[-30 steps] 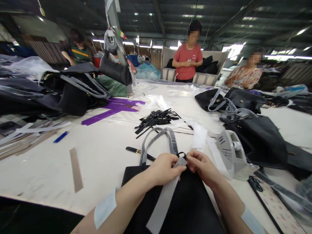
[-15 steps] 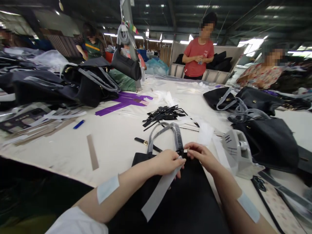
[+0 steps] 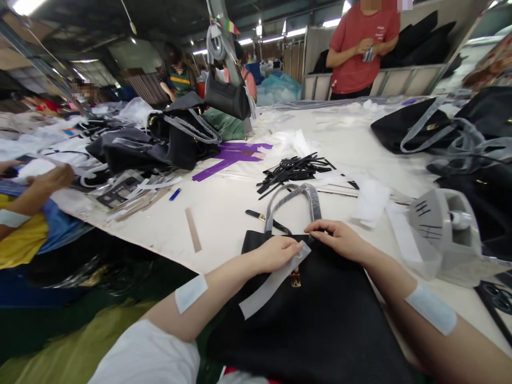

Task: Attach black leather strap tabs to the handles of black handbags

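A black handbag (image 3: pixel 320 325) lies in front of me, its two handles (image 3: pixel 274 205) wrapped in clear film. A gold buckle (image 3: pixel 295 280) shows on its front. My left hand (image 3: pixel 278 253) is closed on one end of a whitish translucent strip (image 3: pixel 266 292), which hangs down over the bag. Closed at the bag's top edge by the handle base is my right hand (image 3: pixel 338 238); its fingertips pinch the dark edge there. Behind the bag's opening lies a black strap (image 3: pixel 253 214) with a gold buckle.
Black strips (image 3: pixel 294 170) are heaped beyond the handles. A tape dispenser (image 3: pixel 444 229) stands to the right, before more black bags (image 3: pixel 416 128). Purple strips (image 3: pixel 228 157), a blue piece (image 3: pixel 175 194) and a brown strip (image 3: pixel 193 229) lie left. A co-worker's hand (image 3: pixel 56 178) is at far left.
The view has swung left and down, bringing a co-worker's arm in at the left. The front buckle now shows below my left hand. Both hands stay near the bag's top edge.
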{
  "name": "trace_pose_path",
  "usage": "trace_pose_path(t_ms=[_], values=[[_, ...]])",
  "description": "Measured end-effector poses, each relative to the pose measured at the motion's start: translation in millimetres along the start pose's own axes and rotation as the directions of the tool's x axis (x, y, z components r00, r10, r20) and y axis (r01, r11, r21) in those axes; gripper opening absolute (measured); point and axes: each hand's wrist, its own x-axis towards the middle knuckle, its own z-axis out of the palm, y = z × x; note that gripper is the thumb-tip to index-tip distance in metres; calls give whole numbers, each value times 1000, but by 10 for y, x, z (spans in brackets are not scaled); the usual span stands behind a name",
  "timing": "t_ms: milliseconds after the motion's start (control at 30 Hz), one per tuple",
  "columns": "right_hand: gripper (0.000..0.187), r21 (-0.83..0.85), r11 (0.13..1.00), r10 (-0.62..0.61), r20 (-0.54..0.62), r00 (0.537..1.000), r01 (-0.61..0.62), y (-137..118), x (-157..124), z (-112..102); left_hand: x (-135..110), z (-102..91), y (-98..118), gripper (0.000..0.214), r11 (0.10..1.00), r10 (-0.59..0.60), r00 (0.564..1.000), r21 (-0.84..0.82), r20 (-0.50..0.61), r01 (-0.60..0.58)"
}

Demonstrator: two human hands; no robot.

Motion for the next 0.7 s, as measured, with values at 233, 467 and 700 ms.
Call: trace_pose_path(t_ms=[233,467,700], values=[[20,26,1000,-11,-208,978,17,83,-49,33,164,108,15,42,998,-35,997,-50,-71,32],[15,-20,999,-39,-255,966,35,102,-38,44,303,191,117,36,999,7,988,-42,-153,-13],[20,-132,989,21,-333,943,-69,207,-39,-166,391,102,94,38,992,-42,989,111,-142,58]])
